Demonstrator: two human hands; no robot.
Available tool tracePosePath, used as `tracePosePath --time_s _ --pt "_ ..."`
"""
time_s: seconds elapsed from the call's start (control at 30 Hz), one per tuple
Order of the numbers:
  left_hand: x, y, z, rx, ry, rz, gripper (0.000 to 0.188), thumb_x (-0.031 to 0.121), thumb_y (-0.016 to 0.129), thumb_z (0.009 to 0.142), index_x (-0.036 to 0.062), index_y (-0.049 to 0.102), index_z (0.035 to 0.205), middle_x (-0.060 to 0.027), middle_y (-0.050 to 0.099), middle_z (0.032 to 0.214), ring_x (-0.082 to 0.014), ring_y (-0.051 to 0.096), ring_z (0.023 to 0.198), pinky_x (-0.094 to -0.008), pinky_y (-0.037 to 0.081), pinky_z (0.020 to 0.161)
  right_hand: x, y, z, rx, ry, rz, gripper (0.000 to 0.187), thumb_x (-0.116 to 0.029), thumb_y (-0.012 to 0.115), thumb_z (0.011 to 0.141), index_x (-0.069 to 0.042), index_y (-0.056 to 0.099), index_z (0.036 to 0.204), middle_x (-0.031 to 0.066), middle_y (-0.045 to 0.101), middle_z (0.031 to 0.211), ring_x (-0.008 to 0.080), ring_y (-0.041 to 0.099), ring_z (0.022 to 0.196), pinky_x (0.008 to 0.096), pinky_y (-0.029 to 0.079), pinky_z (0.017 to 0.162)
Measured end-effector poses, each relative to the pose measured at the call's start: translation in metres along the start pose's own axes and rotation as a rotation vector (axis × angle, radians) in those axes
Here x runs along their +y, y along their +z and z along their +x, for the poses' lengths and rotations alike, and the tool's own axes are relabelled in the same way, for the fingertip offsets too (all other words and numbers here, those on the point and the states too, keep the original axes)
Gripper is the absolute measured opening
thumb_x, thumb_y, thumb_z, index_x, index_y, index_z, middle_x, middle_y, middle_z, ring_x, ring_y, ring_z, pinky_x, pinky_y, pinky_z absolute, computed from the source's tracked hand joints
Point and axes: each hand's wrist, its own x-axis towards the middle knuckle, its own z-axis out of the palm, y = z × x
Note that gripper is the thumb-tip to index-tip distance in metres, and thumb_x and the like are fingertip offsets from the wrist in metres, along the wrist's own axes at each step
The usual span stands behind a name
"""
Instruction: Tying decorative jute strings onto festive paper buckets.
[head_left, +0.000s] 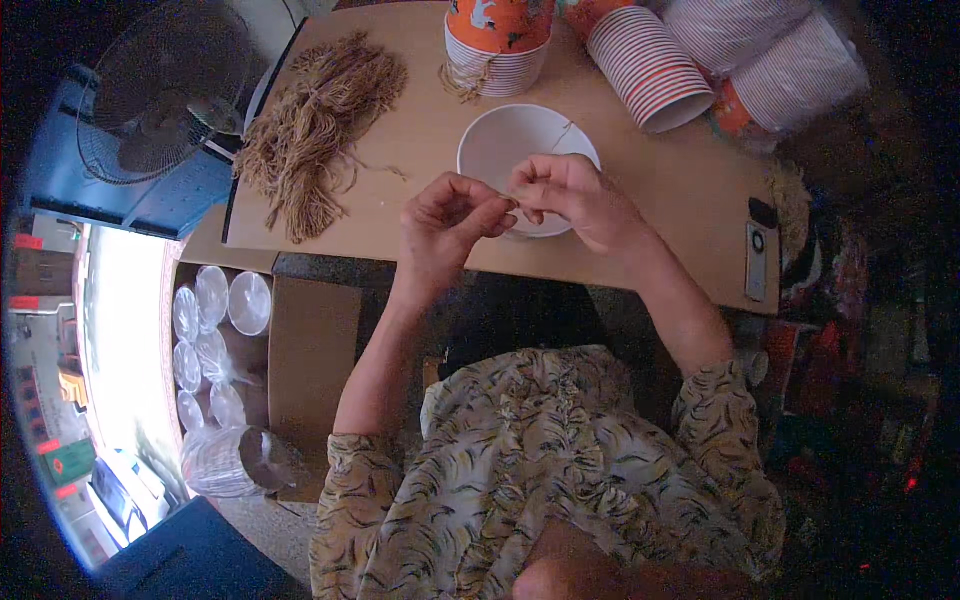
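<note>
My left hand (445, 222) and my right hand (575, 198) meet over the near part of a white paper bucket (490, 135). The fingertips of both are pinched together on a thin tan cord, of which only a small bit shows between them. Another thin strand stands out at the bucket's far rim, above my right hand. Part of the bucket is hidden behind my hands. Left of them lies a big loose bundle of tan cords (325, 120), with a few ends straying toward my left hand.
Behind the bucket stands a stack of orange and white paper buckets (497, 65). More stacks (650, 75), some plastic-wrapped (800, 75), lie at the far right. A grey device (756, 262) rests by the right edge. A fan (165, 90) and a carton of wrapped cups (250, 303) are on the left.
</note>
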Motion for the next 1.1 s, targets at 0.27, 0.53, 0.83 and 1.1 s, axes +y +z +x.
tracePosePath --time_s 0.27,0.53,0.83,1.1 --pt "-0.006 -0.004 0.000 0.011 -0.005 -0.062 0.009 0.003 0.068 0.089 -0.0003 0.061 0.094 -0.0076 0.069 0.085 -0.0135 0.069 0.076 -0.0250 0.056 0.067 -0.002 -0.002 0.001 0.049 0.014 0.085 0.024 -0.025 0.057 0.095 -0.001 0.059 0.100 -0.0009 0.056 0.082 0.0067 0.053 0.070 0.0216 0.043 0.067" --pt "0.001 0.000 -0.001 -0.004 -0.028 0.015 0.007 0.002 0.067 0.089 -0.0010 0.062 0.093 -0.0067 0.069 0.083 -0.0135 0.068 0.076 -0.0245 0.056 0.068 -0.004 0.003 0.000 0.046 -0.078 -0.146 0.012 -0.014 0.063 0.091 -0.002 0.061 0.093 -0.0028 0.058 0.079 0.0035 0.050 0.066 0.0197 0.040 0.060" --pt "-0.002 0.001 -0.002 0.020 -0.021 -0.057 0.008 0.003 0.067 0.090 0.0000 0.061 0.094 -0.0079 0.070 0.087 -0.0136 0.069 0.079 -0.0249 0.056 0.071 -0.002 0.007 -0.003 0.186 0.017 0.069 0.018 -0.018 0.058 0.092 0.000 0.060 0.090 -0.0012 0.055 0.077 0.0058 0.049 0.067 0.0207 0.041 0.065" --pt "-0.004 -0.003 0.000 -0.019 -0.011 -0.081 0.008 0.004 0.066 0.090 0.0004 0.060 0.095 -0.0080 0.070 0.089 -0.0144 0.069 0.080 -0.0253 0.056 0.071 -0.002 0.001 0.002 0.201 -0.095 -0.136 0.024 -0.025 0.065 0.090 -0.001 0.065 0.093 -0.0002 0.063 0.081 0.0086 0.058 0.072 0.0244 0.048 0.069"
